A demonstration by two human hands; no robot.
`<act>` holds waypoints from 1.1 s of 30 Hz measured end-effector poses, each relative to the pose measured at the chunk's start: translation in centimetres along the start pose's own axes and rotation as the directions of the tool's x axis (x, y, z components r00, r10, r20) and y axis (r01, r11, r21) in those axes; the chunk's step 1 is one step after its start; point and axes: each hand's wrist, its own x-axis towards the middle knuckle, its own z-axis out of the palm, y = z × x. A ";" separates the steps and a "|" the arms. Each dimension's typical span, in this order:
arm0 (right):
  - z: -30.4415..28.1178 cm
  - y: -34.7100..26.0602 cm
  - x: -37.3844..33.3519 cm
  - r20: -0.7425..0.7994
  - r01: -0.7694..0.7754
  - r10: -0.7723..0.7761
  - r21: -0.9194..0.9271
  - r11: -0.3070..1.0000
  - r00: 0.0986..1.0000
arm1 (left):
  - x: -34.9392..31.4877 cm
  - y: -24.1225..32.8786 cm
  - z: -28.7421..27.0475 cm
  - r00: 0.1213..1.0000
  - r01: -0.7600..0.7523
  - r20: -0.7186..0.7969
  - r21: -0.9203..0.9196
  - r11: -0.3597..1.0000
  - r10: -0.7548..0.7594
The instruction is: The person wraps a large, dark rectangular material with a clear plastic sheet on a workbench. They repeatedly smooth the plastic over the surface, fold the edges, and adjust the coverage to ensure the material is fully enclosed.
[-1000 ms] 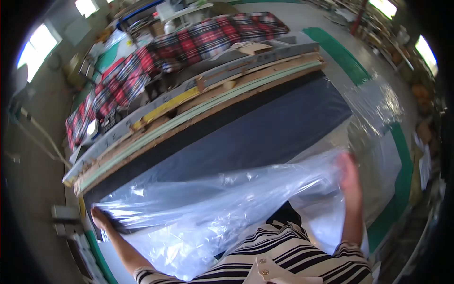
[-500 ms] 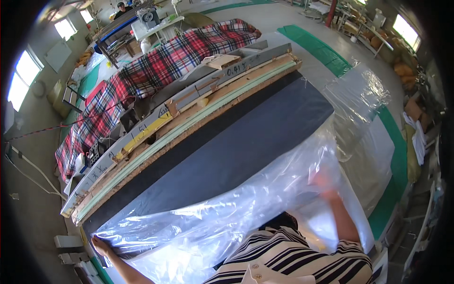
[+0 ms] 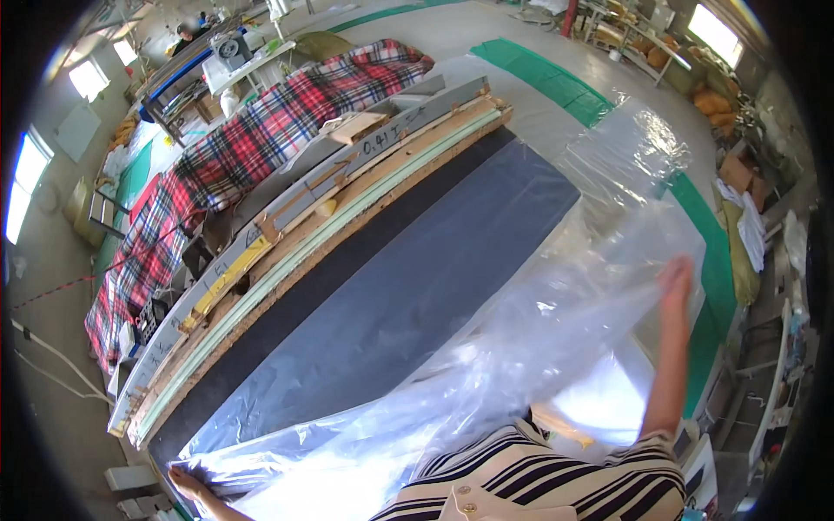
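A large sheet of clear plastic film (image 3: 486, 356) lies in shiny folds across a long dark tabletop (image 3: 391, 269). Its near part is bunched in front of my body. At the near left corner of the tabletop, my left hand (image 3: 185, 480) is closed on the film's edge. My right hand (image 3: 676, 282), slightly blurred, is raised out to the far right with its fingers closed on another edge. The film stretches between the hands and lifts toward the right one. Part of the dark surface shows through the film.
Along the table's far side run a wooden rail with a pale green strip (image 3: 347, 213) and a grey metal beam (image 3: 382, 139). A plaid cloth (image 3: 261, 130) lies beyond. Sewing machines (image 3: 230, 50) and a seated person are at the back left. Green strips (image 3: 547, 78) cross the floor.
My right hand has swung outward, up and to the right, drawing the film with it. The film is pulled tauter and more dark surface shows. My left hand stays at the corner.
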 end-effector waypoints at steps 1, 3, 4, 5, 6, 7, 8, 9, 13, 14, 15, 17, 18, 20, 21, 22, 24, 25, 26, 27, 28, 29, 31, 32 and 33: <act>-3.0 -3.0 6.6 -0.126 0.155 -0.170 -0.121 0.980 0.977 | 1.0 -2.8 -1.3 0.997 -0.070 -0.041 -0.017 0.997 0.069; -10.9 -16.4 14.9 -0.077 0.345 -0.618 -0.772 0.534 0.783 | 0.1 -0.9 5.4 0.942 -0.312 -0.101 0.095 0.945 0.321; -11.4 -23.5 16.2 0.209 0.261 -0.708 -0.965 -0.037 0.674 | -1.8 1.3 8.8 0.982 -0.155 0.111 0.018 0.988 0.152; -7.6 -19.0 17.7 0.288 0.101 -0.599 -0.940 -0.326 0.747 | -1.0 0.2 5.5 0.981 -0.190 0.056 0.042 0.981 0.187; -3.1 -14.6 18.8 0.331 -0.023 -0.467 -0.796 -0.605 0.820 | -0.8 -0.6 2.7 0.975 -0.220 0.009 0.063 0.973 0.220; 4.5 -10.3 18.4 0.325 0.099 -0.332 -0.830 -0.549 0.886 | -1.0 -1.7 -1.1 0.981 -0.184 -0.039 0.104 0.978 0.188; 9.5 -8.8 16.4 0.351 0.117 -0.390 -0.851 -0.511 0.851 | -1.3 -1.0 -0.5 0.984 -0.168 -0.045 0.104 0.980 0.173; 11.2 -6.9 19.0 0.402 0.153 -0.386 -0.830 -0.536 0.830 | -1.8 -0.3 0.3 0.986 -0.151 -0.052 0.105 0.983 0.157; 24.3 5.9 12.7 0.643 0.528 -0.207 -0.740 -0.417 0.737 | -2.9 0.9 0.1 0.989 -0.110 -0.081 0.146 0.983 0.123; 27.3 8.7 9.3 0.593 0.570 -0.081 -0.797 -0.201 0.801 | -3.1 0.8 -0.3 0.990 -0.095 -0.090 0.159 0.983 0.110; 26.2 10.8 9.4 0.624 0.603 -0.014 -0.761 -0.239 0.781 | -3.2 1.2 0.3 0.991 -0.092 -0.085 0.151 0.984 0.105; 25.4 13.5 9.4 0.613 0.593 0.020 -0.754 -0.285 0.790 | -3.5 1.3 0.8 0.992 -0.084 -0.085 0.146 0.986 0.097; 26.2 13.3 8.8 0.579 0.548 -0.021 -0.783 -0.295 0.815 | -3.7 1.2 0.5 0.992 -0.079 -0.087 0.153 0.985 0.093; 27.6 12.3 6.5 0.615 0.576 -0.068 -0.768 -0.280 0.786 | -3.6 1.1 -0.2 0.992 -0.069 -0.093 0.165 0.984 0.085; 28.8 11.2 4.4 0.682 0.647 -0.080 -0.719 -0.256 0.727 | -3.4 1.2 -0.5 0.992 -0.070 -0.093 0.171 0.983 0.086; 29.3 10.2 3.1 0.743 0.707 -0.108 -0.664 -0.243 0.661 | -3.3 1.5 -0.3 0.992 -0.070 -0.090 0.163 0.984 0.085; 29.5 9.8 2.4 0.806 0.789 -0.108 -0.592 -0.163 0.582 | -3.3 1.5 -0.1 0.993 -0.057 -0.098 0.154 0.986 0.072; 29.7 9.2 2.4 0.837 0.833 -0.075 -0.547 -0.086 0.542 | -3.3 1.5 0.1 0.993 -0.052 -0.098 0.152 0.987 0.067; 29.6 8.9 2.1 0.863 0.863 -0.038 -0.505 -0.003 0.504 | -3.0 1.6 0.1 0.993 -0.059 -0.093 0.152 0.987 0.074; 29.6 8.8 2.2 0.851 0.839 0.093 -0.525 0.144 0.517 | -2.9 1.6 0.1 0.993 -0.061 -0.095 0.151 0.987 0.076; 29.0 8.8 1.9 0.872 0.865 0.113 -0.487 0.118 0.476 | -2.8 1.5 0.0 0.993 -0.062 -0.094 0.154 0.986 0.077; 28.8 8.6 1.8 0.896 0.894 0.127 -0.438 0.091 0.426 | -3.1 1.4 0.1 0.993 -0.058 -0.097 0.149 0.987 0.073; 28.1 7.9 1.5 0.893 0.902 0.193 -0.426 0.074 0.406 | -2.9 1.3 0.3 0.993 -0.050 -0.098 0.140 0.989 0.064; 27.4 7.8 1.5 0.875 0.884 0.206 -0.461 0.078 0.439 | -2.9 1.2 0.3 0.993 -0.052 -0.094 0.137 0.989 0.065; 26.7 7.9 1.5 0.855 0.864 0.219 -0.497 0.081 0.471 | -2.8 1.2 0.5 0.994 -0.051 -0.090 0.132 0.990 0.063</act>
